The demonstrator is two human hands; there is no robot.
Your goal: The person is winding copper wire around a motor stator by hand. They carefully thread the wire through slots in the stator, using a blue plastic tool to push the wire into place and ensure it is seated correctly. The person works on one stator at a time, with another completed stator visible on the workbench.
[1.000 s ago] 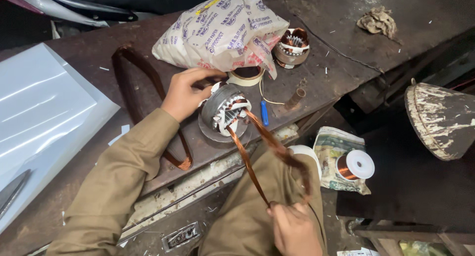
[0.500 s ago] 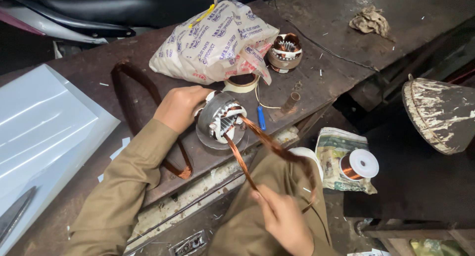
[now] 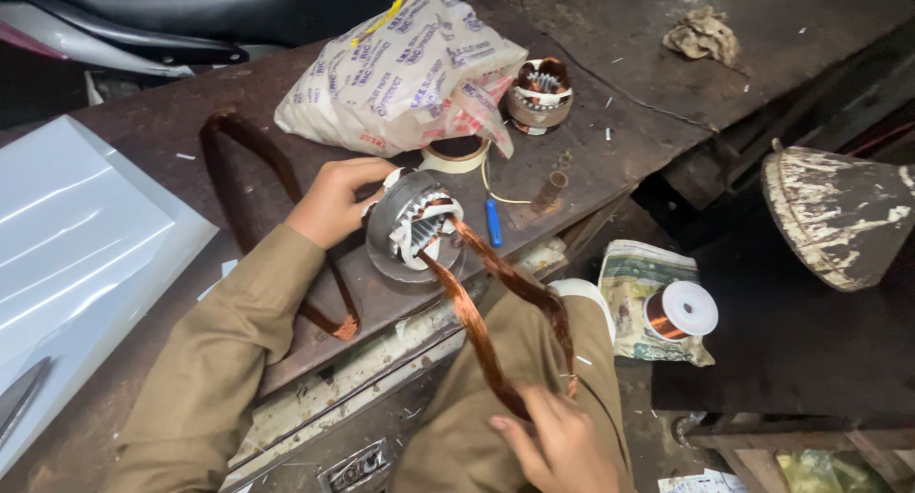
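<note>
A round metal motor stator (image 3: pixel 412 226) with white slot paper lies on the dark workbench (image 3: pixel 620 131). My left hand (image 3: pixel 335 199) grips its left side. A long loop of copper winding wire (image 3: pixel 496 312) runs out of the stator's slots down toward me. My right hand (image 3: pixel 558 441) holds the low end of that loop near my lap. A blue-handled tool (image 3: pixel 493 223) lies just to the right of the stator.
A printed plastic bag (image 3: pixel 405 73), a roll of tape (image 3: pixel 456 153), a second wound stator (image 3: pixel 538 92) and a rag (image 3: pixel 703 33) sit farther back. Another copper coil (image 3: pixel 253 188) lies at left beside white sheets (image 3: pixel 76 255). A wire spool (image 3: pixel 681 312) lies at right.
My right hand has slid along the copper loop, lower and closer to me, drawing it out longer. My left hand stays on the stator.
</note>
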